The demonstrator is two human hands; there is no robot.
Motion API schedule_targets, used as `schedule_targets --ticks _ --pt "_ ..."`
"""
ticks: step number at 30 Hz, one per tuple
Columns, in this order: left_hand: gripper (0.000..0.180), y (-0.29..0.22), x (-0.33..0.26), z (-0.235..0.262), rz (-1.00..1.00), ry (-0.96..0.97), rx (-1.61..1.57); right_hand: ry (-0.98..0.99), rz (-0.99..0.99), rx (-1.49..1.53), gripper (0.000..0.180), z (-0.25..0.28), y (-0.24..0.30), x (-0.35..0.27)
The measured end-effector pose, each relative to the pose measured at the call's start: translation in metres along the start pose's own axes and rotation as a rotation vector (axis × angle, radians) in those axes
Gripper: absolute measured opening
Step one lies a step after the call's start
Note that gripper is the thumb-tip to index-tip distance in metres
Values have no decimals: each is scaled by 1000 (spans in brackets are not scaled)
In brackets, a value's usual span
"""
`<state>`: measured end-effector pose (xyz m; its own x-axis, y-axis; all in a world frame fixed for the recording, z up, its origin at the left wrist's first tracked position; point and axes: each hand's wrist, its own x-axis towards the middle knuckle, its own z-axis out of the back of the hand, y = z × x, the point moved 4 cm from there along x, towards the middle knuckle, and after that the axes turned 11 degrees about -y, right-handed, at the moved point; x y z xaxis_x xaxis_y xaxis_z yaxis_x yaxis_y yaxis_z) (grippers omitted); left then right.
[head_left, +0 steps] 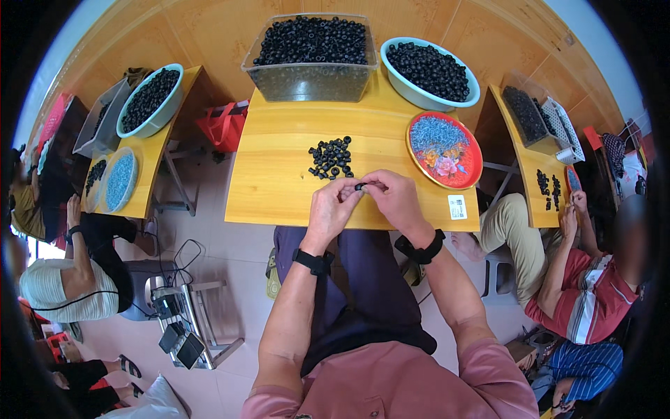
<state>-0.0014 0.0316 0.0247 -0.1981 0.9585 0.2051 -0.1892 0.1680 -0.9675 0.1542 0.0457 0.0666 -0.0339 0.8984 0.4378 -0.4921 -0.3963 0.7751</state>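
Observation:
My left hand (333, 207) and my right hand (394, 201) meet at the near edge of the yellow wooden table (279, 174). Between their fingertips they pinch a small black ring-shaped part (360, 186). Just beyond my hands lies a loose pile of the same black rings (331, 158). To the right stands a red flowered plate (447, 150) spread with small blue-grey pieces. At the far edge sit a clear plastic bin (310, 59) and a pale green bowl (429, 73), both full of black rings. Each wrist wears a black band.
Other people sit at like tables: one on the left (70, 279) with a bowl of black rings (149, 101), one on the right (586, 279) in a red striped shirt. A red bag (222, 126) and a metal rack with black devices (185, 325) stand on the floor.

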Motion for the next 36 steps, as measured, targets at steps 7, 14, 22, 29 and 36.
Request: schedule_targets --ticks 7,14,22,29,36 --pt "19 -2 0 1 14 18 6 9 -12 -26 12 1 2 1" --pt "22 4 2 1 54 17 -8 31 -89 30 11 0 -3 3" --pt "21 4 1 1 50 7 22 -23 58 -73 9 1 5 -1" --pt "21 5 1 0 79 9 -31 -85 211 -95 10 3 13 -3" --pt "20 9 1 0 62 22 -31 -33 209 -64 10 3 10 0"
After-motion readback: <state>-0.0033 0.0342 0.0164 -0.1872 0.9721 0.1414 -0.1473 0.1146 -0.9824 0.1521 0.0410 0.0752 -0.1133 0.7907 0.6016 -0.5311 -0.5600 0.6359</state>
